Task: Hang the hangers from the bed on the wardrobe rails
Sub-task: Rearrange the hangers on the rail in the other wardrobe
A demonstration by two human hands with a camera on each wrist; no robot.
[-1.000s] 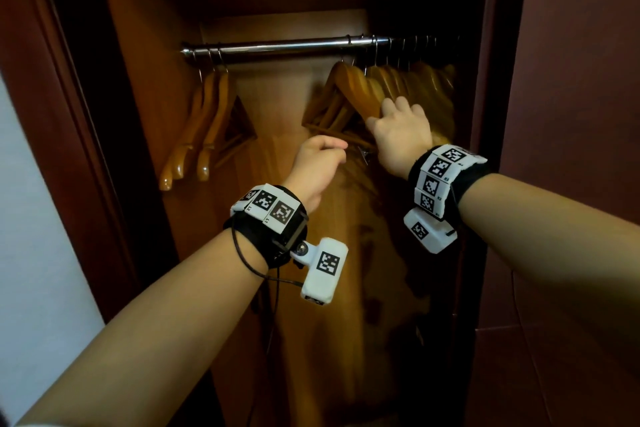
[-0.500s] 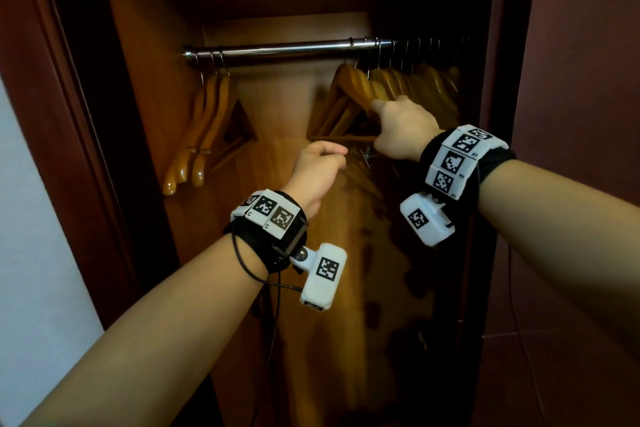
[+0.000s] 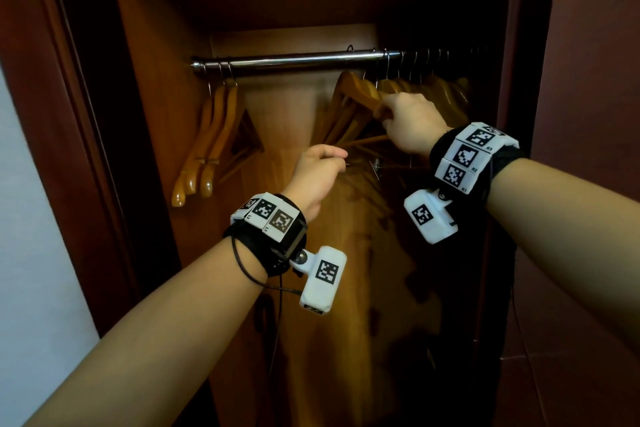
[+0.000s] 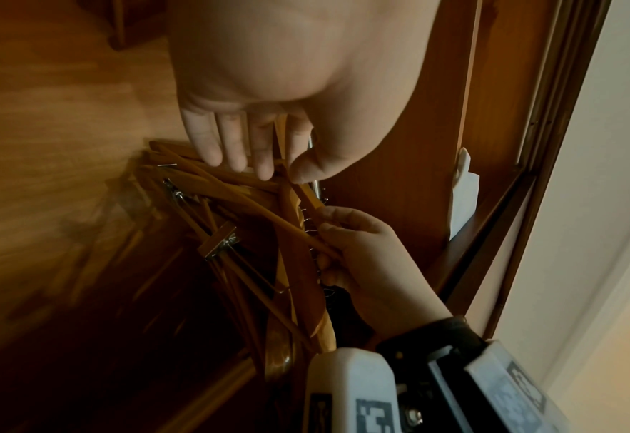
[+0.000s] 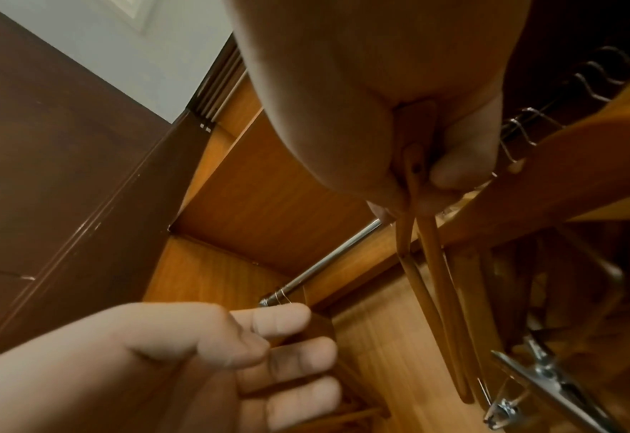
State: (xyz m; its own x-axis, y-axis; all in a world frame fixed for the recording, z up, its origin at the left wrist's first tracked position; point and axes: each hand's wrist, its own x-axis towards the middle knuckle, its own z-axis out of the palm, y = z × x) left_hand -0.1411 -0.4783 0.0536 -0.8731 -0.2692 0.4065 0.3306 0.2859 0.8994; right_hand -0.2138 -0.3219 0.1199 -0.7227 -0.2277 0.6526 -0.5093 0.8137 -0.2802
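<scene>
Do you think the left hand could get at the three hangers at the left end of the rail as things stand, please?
Probably yes: the left hand has open space between it and the three wooden hangers on the rail, though it grips a hanger bar now.

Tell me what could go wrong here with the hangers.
1. The right hand grips a hanger amid a tangled bunch on the rail; pulling may unhook neighbours.
2. A metal clip dangles in the bunch and could snag.
3. The left hand sits by the bars and might get pinched.
</scene>
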